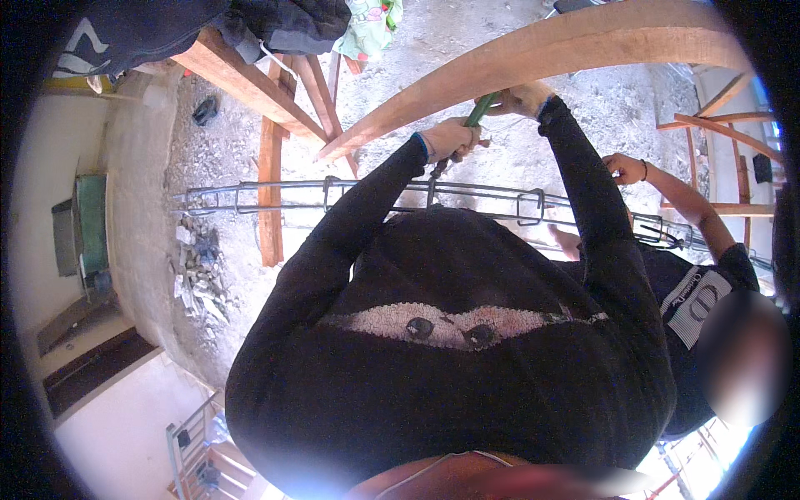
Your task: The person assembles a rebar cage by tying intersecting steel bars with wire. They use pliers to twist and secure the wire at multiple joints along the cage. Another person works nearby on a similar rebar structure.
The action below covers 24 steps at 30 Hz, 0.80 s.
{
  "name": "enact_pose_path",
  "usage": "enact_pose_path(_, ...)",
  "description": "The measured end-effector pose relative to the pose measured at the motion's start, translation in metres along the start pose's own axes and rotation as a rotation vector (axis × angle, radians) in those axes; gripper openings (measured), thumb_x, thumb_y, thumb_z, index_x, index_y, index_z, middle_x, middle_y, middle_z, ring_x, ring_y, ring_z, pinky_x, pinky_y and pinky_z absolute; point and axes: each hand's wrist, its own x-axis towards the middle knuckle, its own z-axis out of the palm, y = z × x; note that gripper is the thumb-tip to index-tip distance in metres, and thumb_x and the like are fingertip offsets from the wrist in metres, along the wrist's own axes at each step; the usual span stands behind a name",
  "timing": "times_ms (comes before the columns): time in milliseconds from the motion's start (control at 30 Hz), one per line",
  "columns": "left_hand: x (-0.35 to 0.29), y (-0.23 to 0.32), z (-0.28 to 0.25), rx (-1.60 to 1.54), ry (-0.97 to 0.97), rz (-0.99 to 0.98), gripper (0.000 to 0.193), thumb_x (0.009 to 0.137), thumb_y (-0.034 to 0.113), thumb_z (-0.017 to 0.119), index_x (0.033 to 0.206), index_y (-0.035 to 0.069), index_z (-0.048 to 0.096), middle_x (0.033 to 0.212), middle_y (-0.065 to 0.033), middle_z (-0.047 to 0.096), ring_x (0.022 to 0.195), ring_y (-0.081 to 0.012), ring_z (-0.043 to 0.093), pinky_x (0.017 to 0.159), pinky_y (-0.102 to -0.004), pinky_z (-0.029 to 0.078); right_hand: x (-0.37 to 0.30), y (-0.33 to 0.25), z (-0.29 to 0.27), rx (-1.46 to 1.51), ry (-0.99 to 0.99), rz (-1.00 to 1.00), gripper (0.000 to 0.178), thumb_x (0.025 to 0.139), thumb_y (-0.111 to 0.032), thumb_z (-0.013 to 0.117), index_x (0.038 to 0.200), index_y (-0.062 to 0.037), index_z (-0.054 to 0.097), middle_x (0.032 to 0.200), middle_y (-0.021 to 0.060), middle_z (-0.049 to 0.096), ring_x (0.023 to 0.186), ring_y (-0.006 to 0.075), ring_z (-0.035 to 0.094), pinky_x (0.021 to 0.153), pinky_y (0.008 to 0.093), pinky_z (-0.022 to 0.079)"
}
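My left hand (450,139), in a pale glove, is closed on a green-handled tool (482,109). A dark metal part (439,168) comes out below that hand, close to a stirrup of the long rebar cage (392,197). At the upper end of the green handle is my right hand (525,99), also gloved, its fingers closed around it. The exact kind of tool cannot be made out. The cage runs across in front of my body, from the left toward a co-worker at the right.
A wooden beam (533,52) arches just beyond my hands. Wooden trestle legs (272,192) stand at left, with dark clothing (275,25) draped above. A co-worker's hand (625,169) is near the cage at right. Rubble (198,267) lies along the left wall.
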Motion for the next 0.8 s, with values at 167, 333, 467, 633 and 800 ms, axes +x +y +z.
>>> enact_pose_path(167, 0.016, -0.015, -0.012, -0.306, -0.563, -0.053, 0.018, 0.086, 0.012, 0.068, 0.093, 0.010, 0.052, 0.068, 0.0068, 0.044, 0.052, -0.0038, 0.039, 0.050, -0.0250, 0.031, 0.007, 0.028, 0.055, 0.648, -0.091, -0.242, 0.094, 0.091, -0.068, 0.070, 0.155, -0.0029, 0.047, 0.153, 0.0236, 0.054, 0.142, 0.0444, 0.050, 0.123, 0.0666, 0.033)
enact_pose_path(333, 0.022, -0.021, -0.022, -0.443, -0.717, -0.035, 0.024, 0.085, 0.013, 0.073, 0.093, 0.009, 0.052, 0.064, 0.0072, 0.039, 0.051, -0.0037, 0.035, 0.051, -0.0259, 0.026, 0.007, 0.030, 0.093, 1.025, 0.228, -0.537, 0.110, 0.089, -0.089, 0.049, 0.149, 0.0033, 0.049, 0.145, 0.0228, 0.059, 0.134, 0.0406, 0.056, 0.110, 0.0603, 0.046)
enact_pose_path(467, 0.014, -0.018, -0.021, -0.479, -0.671, 0.001, 0.026, 0.086, 0.014, 0.075, 0.094, 0.010, 0.051, 0.067, 0.0061, 0.041, 0.053, -0.0038, 0.035, 0.053, -0.0256, 0.027, -0.003, 0.013, 0.091, 0.923, -0.334, -0.606, 0.085, 0.099, -0.073, 0.050, 0.140, 0.0018, 0.055, 0.123, 0.0186, 0.067, 0.107, 0.0330, 0.064, 0.093, 0.0540, 0.051)
enact_pose_path(633, -0.001, -0.006, -0.022, -0.232, -0.314, 0.069, 0.033, 0.105, 0.033, 0.068, 0.118, 0.003, 0.061, 0.096, -0.0024, 0.067, 0.077, -0.0107, 0.065, 0.069, -0.0263, 0.050, -0.009, 0.005, 0.088, 0.711, 0.058, -0.475, 0.050, 0.107, -0.047, 0.048, 0.122, -0.0015, 0.062, 0.091, 0.0106, 0.064, 0.078, 0.0268, 0.058, 0.080, 0.0483, 0.049)
enact_pose_path(800, -0.027, 0.003, -0.031, 0.006, 0.000, 0.043, 0.042, 0.111, 0.040, 0.058, 0.136, 0.007, 0.061, 0.124, -0.0029, 0.072, 0.104, -0.0147, 0.069, 0.088, -0.0308, 0.053, -0.003, 0.008, 0.084, 0.925, 0.105, -0.413, 0.040, 0.107, -0.043, 0.048, 0.105, -0.0049, 0.060, 0.082, 0.0072, 0.054, 0.075, 0.0260, 0.057, 0.076, 0.0475, 0.049)
